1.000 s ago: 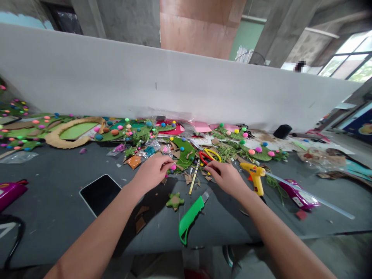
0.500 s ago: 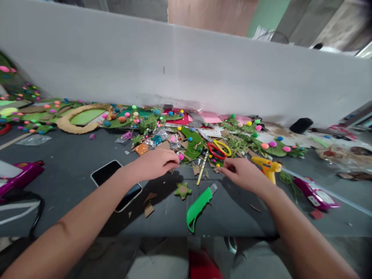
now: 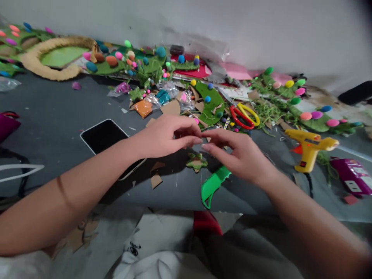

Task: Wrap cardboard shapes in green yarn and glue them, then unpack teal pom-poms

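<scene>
My left hand [image 3: 174, 135] and my right hand [image 3: 238, 153] meet fingertip to fingertip above the table. The left fingers curl in toward the thumb in a loose pinch; the right ones are bent in the same way. Whatever is between them, if anything, is too small to make out. Just below the fingertips lies a small green star [image 3: 197, 162] with a brown cardboard face. A green utility knife [image 3: 213, 186] rests below my right hand, its blade end hidden. Partly under my left forearm is a phone [image 3: 104, 135] with a dark screen.
Red-and-yellow scissors [image 3: 245, 115] lie among felt scraps, pompoms and cardboard bits. To the right are a yellow glue gun [image 3: 309, 149] with a cord and a purple box [image 3: 353, 174]. A beige ring [image 3: 49, 69] sits back left. A white wall [image 3: 261, 35] rises behind.
My two hands have come together from apart, fingertips meeting over the star. The view has shifted nearer the table. My right hand now covers the knife's blade end.
</scene>
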`<state>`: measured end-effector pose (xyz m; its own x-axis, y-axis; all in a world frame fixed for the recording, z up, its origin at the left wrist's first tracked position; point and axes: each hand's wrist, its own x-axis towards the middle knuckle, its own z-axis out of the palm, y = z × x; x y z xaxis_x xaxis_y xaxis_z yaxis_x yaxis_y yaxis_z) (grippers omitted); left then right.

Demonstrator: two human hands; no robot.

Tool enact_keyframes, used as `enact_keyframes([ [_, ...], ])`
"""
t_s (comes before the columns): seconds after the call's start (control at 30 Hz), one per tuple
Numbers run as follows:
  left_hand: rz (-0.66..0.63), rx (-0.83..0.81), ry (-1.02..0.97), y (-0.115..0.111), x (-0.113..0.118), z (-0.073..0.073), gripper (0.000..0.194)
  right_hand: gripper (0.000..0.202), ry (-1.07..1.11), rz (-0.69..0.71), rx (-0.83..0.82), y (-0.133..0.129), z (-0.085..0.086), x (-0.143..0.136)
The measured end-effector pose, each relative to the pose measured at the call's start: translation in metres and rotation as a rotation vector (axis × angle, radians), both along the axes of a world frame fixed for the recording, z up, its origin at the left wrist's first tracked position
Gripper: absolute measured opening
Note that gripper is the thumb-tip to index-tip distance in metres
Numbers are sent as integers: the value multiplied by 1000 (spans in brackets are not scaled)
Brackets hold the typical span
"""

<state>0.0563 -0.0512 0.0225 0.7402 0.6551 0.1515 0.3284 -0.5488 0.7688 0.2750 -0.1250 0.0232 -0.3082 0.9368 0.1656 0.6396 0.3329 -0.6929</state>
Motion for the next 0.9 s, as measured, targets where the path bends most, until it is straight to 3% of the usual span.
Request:
enact_keyframes([
  [0.1,-28,24,29,6,-6,0,16,18,-79,18,14,0,4,11],
  [0.27,-145,293,149,14,-11,-3,14,19,-203,30,17,-4,14,26],
  [0.5,-65,467,95,23,-19,-4,14,36,-335,12,50,-8,18,49],
  [0.7,7,434,164,26,-26,1,18,34,-259,96,72,-8,25,66],
  [0.9,111,406,328,30,-31,4,17,50,-426,-28,-102,-21,27,89],
])
